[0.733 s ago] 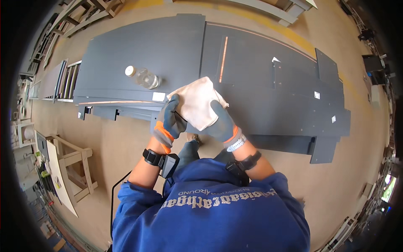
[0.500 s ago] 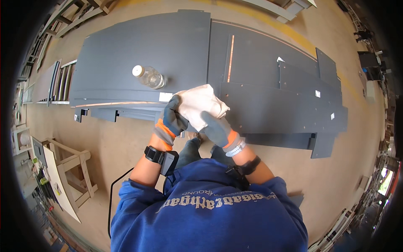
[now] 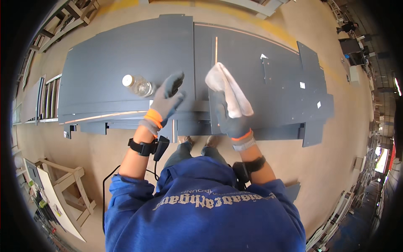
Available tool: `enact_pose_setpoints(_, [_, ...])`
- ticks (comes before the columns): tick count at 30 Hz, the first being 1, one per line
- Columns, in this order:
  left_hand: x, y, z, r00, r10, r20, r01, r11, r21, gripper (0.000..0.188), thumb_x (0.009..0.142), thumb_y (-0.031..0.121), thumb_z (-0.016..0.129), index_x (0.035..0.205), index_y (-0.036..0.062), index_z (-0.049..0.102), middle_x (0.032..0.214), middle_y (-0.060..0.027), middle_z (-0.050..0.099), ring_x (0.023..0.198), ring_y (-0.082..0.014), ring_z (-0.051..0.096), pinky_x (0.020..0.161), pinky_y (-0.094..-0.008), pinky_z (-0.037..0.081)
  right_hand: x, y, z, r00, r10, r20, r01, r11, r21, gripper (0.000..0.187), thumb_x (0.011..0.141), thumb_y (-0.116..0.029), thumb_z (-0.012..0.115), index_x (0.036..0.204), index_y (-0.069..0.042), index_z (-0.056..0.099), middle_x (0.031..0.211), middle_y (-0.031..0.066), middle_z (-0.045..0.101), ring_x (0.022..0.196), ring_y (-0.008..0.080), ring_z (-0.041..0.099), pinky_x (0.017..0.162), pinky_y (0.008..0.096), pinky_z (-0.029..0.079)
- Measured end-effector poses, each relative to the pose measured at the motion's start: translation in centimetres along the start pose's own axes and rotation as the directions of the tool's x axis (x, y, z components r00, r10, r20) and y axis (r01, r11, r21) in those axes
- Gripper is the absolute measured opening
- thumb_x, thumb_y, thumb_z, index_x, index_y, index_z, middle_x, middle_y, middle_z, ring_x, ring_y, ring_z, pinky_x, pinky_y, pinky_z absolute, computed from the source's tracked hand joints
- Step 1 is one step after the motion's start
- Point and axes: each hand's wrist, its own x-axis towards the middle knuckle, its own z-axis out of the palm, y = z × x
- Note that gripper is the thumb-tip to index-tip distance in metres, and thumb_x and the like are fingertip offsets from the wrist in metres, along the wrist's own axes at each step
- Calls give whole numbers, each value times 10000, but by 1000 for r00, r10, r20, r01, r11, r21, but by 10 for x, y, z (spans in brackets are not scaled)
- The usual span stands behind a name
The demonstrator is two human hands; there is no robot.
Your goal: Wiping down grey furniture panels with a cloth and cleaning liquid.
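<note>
Since the earlier frame, the pale cloth (image 3: 231, 90) has come away from my left hand (image 3: 168, 96) and shifted right. I have it gripped and folded in my right hand (image 3: 228, 119), above the dark grey panels (image 3: 168, 46); I can't tell whether it touches them. My left hand is empty, thumb and fingers apart, near the clear bottle (image 3: 142, 87) with its white cap (image 3: 128, 80).
</note>
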Motion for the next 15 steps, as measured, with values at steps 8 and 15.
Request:
enact_pose_setpoints(8, [49,39,39,885,162,437,-154,987,-53,802,879,333,674,1474,-8,257,1494,-162,340,1402,-242,291,1159,-368,227,-15,-16,2,714,-289,638,-562,-779,277,662,920,-615,397,1210,-21,446,1024,73,500,912,221,504,847,404,479])
enact_pose_setpoints(15, [56,13,34,699,35,714,-186,973,135,488,995,291,482,1376,-12,453,1355,-135,519,1201,-178,517,1037,-315,401,-28,-23,-35,650,-54,758,-649,-559,516,394,997,-321,423,1214,6,453,937,-5,501,757,100,427,624,245,386])
